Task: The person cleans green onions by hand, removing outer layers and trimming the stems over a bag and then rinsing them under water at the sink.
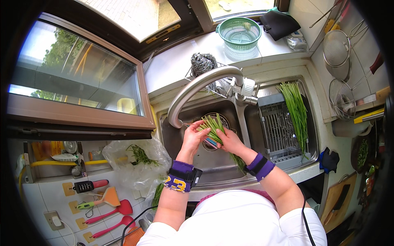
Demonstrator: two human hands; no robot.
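My left hand [193, 136] and my right hand [230, 140] grip one bunch of long green stalks [212, 126], which look like garlic chives. They hold it over the left basin of a stainless steel double sink [181, 147], with the cut ends pointing up and away from me. Leafy ends [238, 163] hang below my right wrist. Pink and blue strips [211, 142] show under the bunch; what they are I cannot tell. The curved faucet spout [200, 84] ends just left of my left hand. A second bunch of stalks [295, 113] lies on a grey draining rack [274, 130] in the right basin.
A plastic bag [123, 172] with loose greens [141, 155] lies left of the sink. The window sash [80, 77] juts in at upper left. A green plastic colander [239, 33] stands on the sill. Strainers [337, 47] hang right; spatulas [110, 196] hang lower left.
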